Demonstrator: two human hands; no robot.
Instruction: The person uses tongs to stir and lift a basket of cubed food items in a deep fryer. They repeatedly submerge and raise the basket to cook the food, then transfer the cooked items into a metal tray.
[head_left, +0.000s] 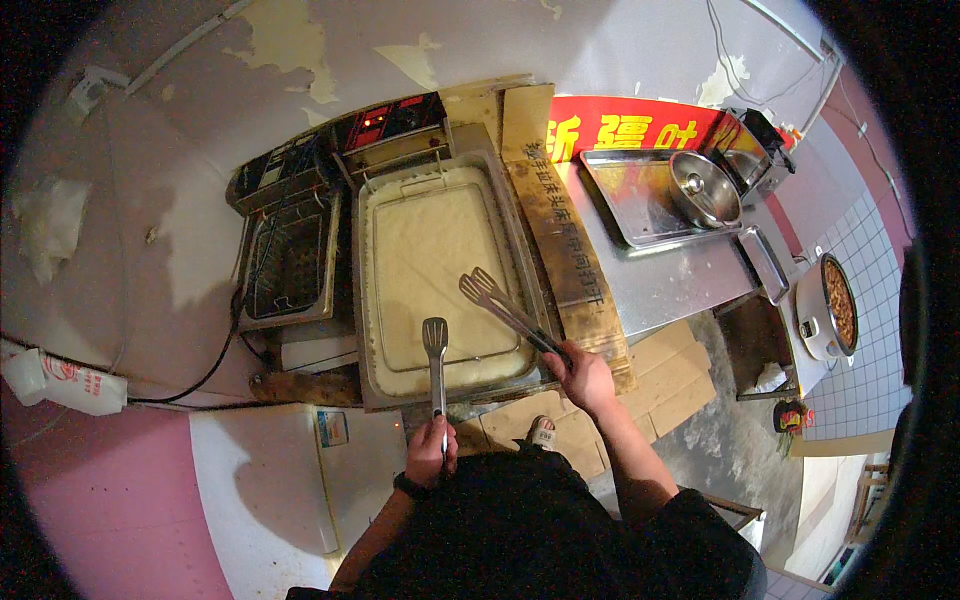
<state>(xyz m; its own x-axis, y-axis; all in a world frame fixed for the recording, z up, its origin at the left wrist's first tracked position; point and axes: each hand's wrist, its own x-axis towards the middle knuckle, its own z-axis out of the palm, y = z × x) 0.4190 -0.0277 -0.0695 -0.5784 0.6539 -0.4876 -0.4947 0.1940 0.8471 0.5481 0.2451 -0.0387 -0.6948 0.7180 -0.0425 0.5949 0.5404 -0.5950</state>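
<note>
My left hand (429, 448) grips the dark handle of a slotted metal utensil (435, 341); I cannot tell whether it is a turner or closed tongs. Its slotted head is over the near part of a wide deep fryer (361, 315). Pale foam (420, 232) covers the oil there, and a wire basket frame (375, 277) shows through it. In my right hand (589, 379) are slotted metal tongs (517, 319), held by the handle with their two heads slightly apart. They reach over the foam from the right. Anything beneath the foam is hidden.
A smaller fryer (289, 259) with a dark basket adjoins on the left, a black cable beside it. Cardboard (562, 247) lines the right side. Beyond, a steel table (660, 289) bears a metal tray (630, 202) and bowl (701, 187). A white cooker (814, 311) holds brown food.
</note>
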